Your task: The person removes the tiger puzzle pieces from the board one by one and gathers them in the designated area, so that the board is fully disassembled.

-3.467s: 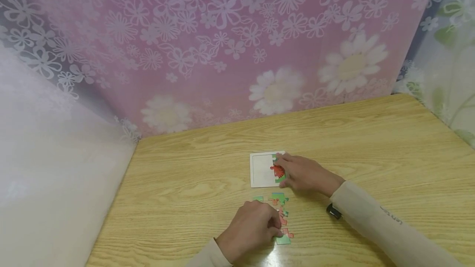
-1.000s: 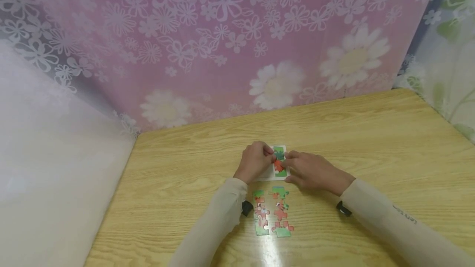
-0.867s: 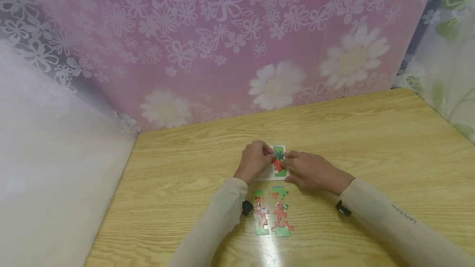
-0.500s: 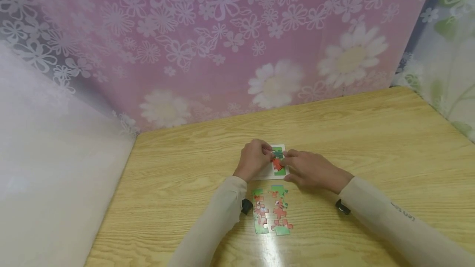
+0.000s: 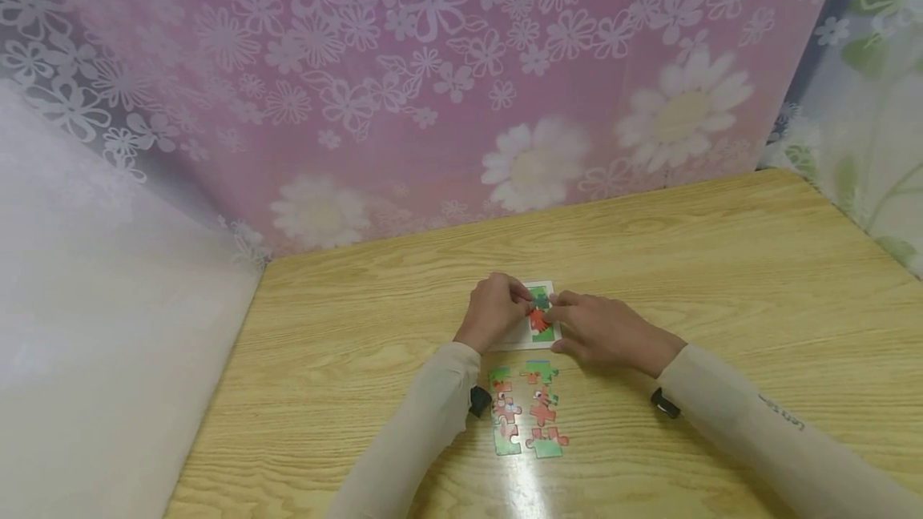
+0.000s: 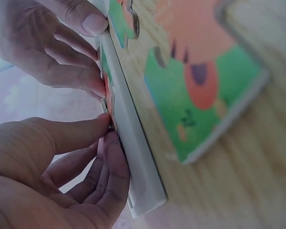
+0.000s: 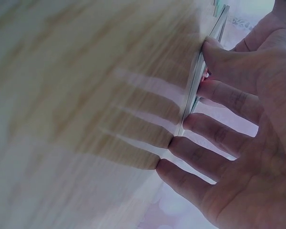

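In the head view a white puzzle tray [image 5: 513, 344] lies on the table with green and red jigsaw pieces fitted along its right side. Thumb and forefinger of my left hand [image 5: 492, 312] pinch a small jigsaw piece [image 6: 105, 106] at the inner edge of those pieces; the hand covers the tray's left part. From the right, my right hand [image 5: 609, 331] steadies the tray. Its fingers [image 7: 200, 155] are fairly straight, their tips along the tray's edge and the tabletop, and the forefinger reaches onto the fitted pieces.
Nearer than the tray, loose jigsaw pieces lie in two columns, a left column [image 5: 507, 440] and a right column [image 5: 542, 413]. The wood-grain table [image 5: 360, 391] meets a pink flowered curtain [image 5: 433, 142] behind and a pale sheet [image 5: 108, 303] at left.
Since the oldest frame my left hand has gone from the loose pieces up to the tray, carrying a jigsaw piece. Over the last second both hands stay nearly still.
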The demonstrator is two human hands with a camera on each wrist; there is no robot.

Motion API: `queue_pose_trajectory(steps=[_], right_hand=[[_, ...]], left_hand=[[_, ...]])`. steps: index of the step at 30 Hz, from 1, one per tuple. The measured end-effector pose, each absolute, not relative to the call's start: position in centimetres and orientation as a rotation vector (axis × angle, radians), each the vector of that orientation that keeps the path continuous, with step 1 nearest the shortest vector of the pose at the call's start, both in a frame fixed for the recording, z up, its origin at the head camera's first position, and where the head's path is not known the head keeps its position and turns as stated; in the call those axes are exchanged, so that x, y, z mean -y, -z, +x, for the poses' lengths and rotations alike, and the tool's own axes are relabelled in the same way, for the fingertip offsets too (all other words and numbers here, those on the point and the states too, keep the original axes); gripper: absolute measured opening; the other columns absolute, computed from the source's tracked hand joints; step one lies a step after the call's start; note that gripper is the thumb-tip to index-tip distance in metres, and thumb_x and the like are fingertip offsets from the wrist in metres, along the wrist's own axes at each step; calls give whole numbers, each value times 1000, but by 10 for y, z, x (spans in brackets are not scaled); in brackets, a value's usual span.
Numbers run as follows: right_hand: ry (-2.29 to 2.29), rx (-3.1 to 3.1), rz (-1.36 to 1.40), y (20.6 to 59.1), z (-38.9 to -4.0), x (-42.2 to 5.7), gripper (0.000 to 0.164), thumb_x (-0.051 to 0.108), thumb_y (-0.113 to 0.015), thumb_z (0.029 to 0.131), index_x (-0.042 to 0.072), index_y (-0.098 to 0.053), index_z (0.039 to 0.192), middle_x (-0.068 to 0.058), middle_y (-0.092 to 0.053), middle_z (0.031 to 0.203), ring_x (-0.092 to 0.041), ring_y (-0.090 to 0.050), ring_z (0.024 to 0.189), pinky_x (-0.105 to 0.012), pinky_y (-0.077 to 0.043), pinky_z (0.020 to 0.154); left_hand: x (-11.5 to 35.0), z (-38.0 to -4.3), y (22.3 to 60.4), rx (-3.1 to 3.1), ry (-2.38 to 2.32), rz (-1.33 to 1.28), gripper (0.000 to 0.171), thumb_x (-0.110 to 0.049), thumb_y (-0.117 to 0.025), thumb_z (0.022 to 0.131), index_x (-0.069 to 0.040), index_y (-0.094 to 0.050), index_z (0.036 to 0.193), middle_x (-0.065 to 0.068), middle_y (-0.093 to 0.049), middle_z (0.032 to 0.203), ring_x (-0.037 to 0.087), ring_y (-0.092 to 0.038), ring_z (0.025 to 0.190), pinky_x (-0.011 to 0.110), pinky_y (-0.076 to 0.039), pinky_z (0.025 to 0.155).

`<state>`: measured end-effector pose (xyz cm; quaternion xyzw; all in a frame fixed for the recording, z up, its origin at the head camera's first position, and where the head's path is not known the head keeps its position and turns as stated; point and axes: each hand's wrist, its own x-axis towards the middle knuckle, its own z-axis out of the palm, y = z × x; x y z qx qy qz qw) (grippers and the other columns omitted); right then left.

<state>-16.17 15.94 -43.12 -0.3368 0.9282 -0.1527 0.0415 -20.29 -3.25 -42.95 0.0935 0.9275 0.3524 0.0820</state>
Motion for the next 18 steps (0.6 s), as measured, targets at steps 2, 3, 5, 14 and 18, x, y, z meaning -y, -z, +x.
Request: queue_pose_trajectory(steps=[2, 3, 5, 14, 18], right_hand=[[471, -2840, -1032, 431, -161, -160, 39, 28, -75, 94, 5, -68, 126, -24, -58, 135, -39, -65, 111, -50, -57, 79], [474, -2841, -1033, 431, -161, -160, 40, 27, -75, 94, 5, -68, 126, -24, -58, 135, -39, -65, 111, -50, -57, 80], [479, -2844, -1039, 431, -161, -160, 40, 27, -75, 94, 5, -68, 126, -25, -58, 135, -39, -65, 111, -50, -57, 80], [482, -2853, -1045, 432, -159, -161, 40, 26, -74, 94, 4, -67, 127, -24, -58, 135, -38, -66, 107, -49, -57, 78], [483, -2851, -1039, 432, -160, -160, 41, 26, -75, 94, 4, -67, 128, -24, -58, 135, -38, -66, 107, -49, -57, 78]], left_hand=[[31, -203, 429, -2765, -1038, 287, 5, -12, -78, 90, -10, -79, 86, -6, -68, 76, 9, -59, 72, 27, -49, 68], [31, -203, 429, -2763, -1029, 294, 5, -13, -78, 91, -10, -79, 86, -6, -67, 76, 10, -58, 71, 27, -48, 67], [31, -203, 429, -2766, -1005, 312, 6, -13, -78, 91, -9, -78, 86, -6, -66, 76, 10, -57, 70, 26, -47, 66], [29, -201, 428, -2811, -871, 431, 11, -14, -74, 95, -9, -71, 85, -3, -65, 80, 10, -56, 70, 25, -48, 64], [26, -200, 428, -2833, -810, 443, 12, -15, -72, 96, -9, -69, 86, -3, -66, 83, 9, -58, 74, 25, -49, 68]])
